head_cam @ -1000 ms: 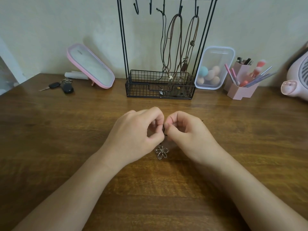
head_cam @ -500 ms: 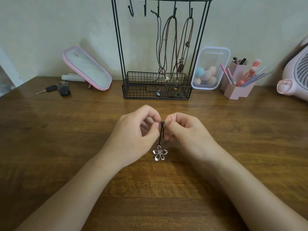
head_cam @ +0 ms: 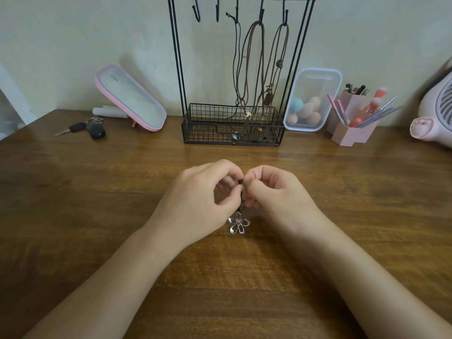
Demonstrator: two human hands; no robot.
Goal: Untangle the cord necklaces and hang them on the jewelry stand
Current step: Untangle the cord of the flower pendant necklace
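Note:
My left hand (head_cam: 200, 201) and my right hand (head_cam: 276, 199) meet fingertip to fingertip above the wooden table (head_cam: 73, 216). Both pinch a short black cord (head_cam: 242, 192) between them; most of the cord is hidden by the fingers. A silver flower pendant (head_cam: 239, 224) hangs from it, just below the hands. Behind stands the black wire jewelry stand (head_cam: 233, 128) with a basket base. A thin black necklace (head_cam: 236, 69) and two brown cord necklaces (head_cam: 261, 69) hang from its right hooks; the two left hooks (head_cam: 197, 13) are bare.
A tilted pink-rimmed mirror (head_cam: 130, 99) and car keys (head_cam: 90, 129) lie back left. Right of the stand are a clear box of makeup sponges (head_cam: 311, 99), a pink holder with brushes (head_cam: 352, 123) and a pink fan (head_cam: 435, 113).
Both hands have lifted the cord slightly, so the flower pendant hangs more clearly below them. The camera has tilted a little, shifting the stand leftward in view.

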